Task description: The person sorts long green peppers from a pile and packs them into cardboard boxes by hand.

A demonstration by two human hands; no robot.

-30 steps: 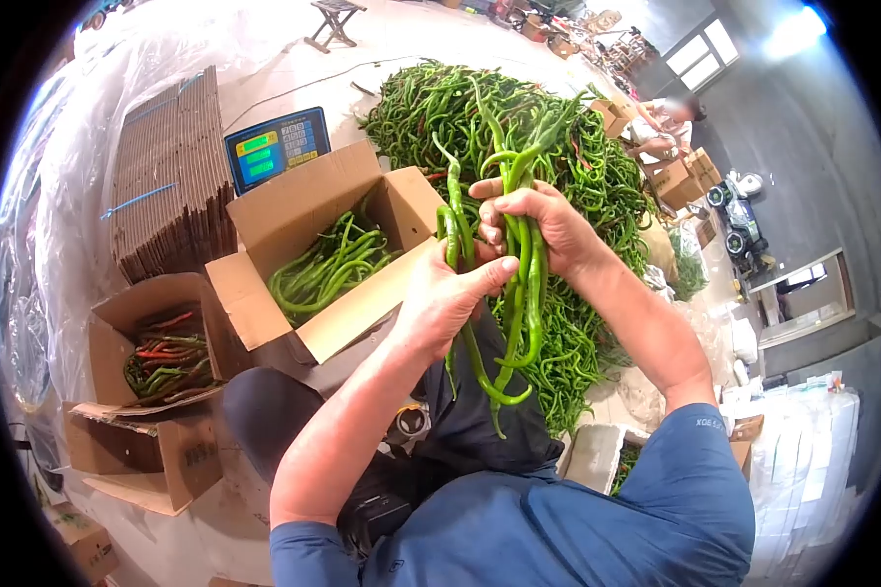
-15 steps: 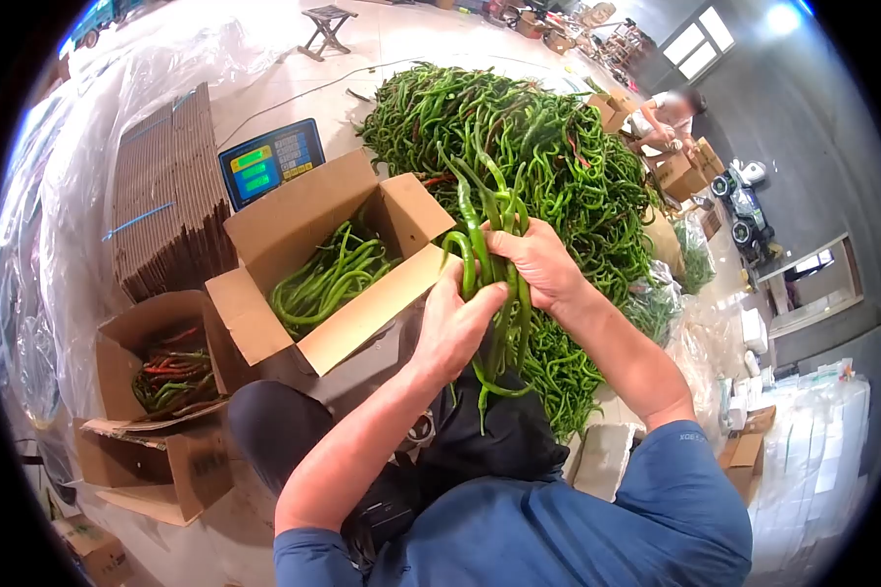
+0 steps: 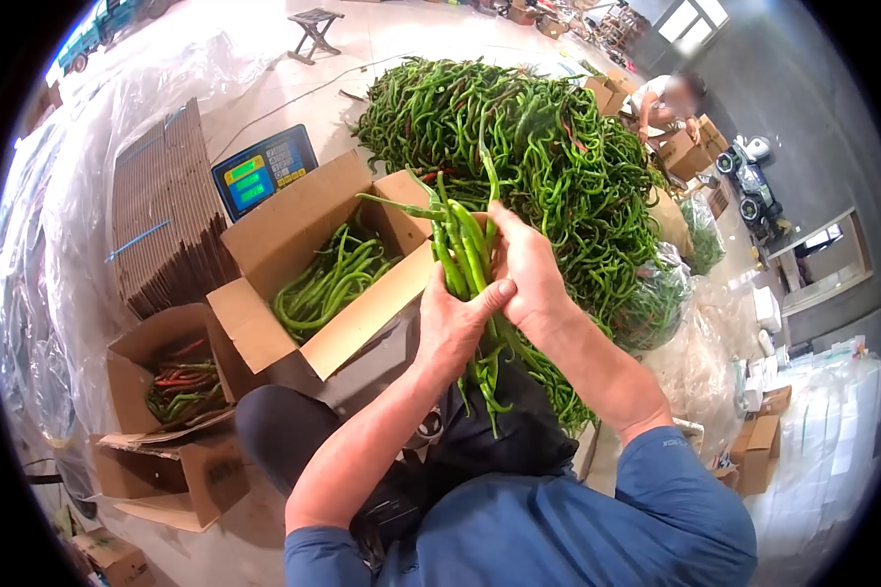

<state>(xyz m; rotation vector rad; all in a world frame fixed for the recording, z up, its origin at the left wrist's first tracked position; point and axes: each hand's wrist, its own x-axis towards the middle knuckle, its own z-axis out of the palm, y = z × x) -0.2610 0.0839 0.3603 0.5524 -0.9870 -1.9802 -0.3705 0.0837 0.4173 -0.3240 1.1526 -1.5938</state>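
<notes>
My left hand (image 3: pixel 452 325) is closed around a bunch of long green chili peppers (image 3: pixel 468 247), its thumb across the front. Stems point up and away, and thin tips hang below over my lap. My right hand (image 3: pixel 527 266) presses against the bunch's right side, its fingers closed on a long green pepper (image 3: pixel 489 168) that sticks up higher than the others. The fingers behind the bunch are hidden. Just left of my hands stands an open cardboard box (image 3: pixel 308 217), with green peppers (image 3: pixel 335 282) lying inside. A large heap of green peppers (image 3: pixel 548 147) lies beyond my hands.
A scale display (image 3: pixel 264 171) glows behind the box, beside stacked flat cardboard (image 3: pixel 162 210). At left, a smaller box (image 3: pixel 132 377) holds red and green peppers. Another person (image 3: pixel 666 103) works by boxes at upper right. Plastic bags (image 3: pixel 700 342) lie to the right; a folding stool (image 3: pixel 315 34) stands far back.
The bunch has shifted slightly left and its stems now fan toward the box. My right hand has turned more upright, with one pepper raised apart from the bunch.
</notes>
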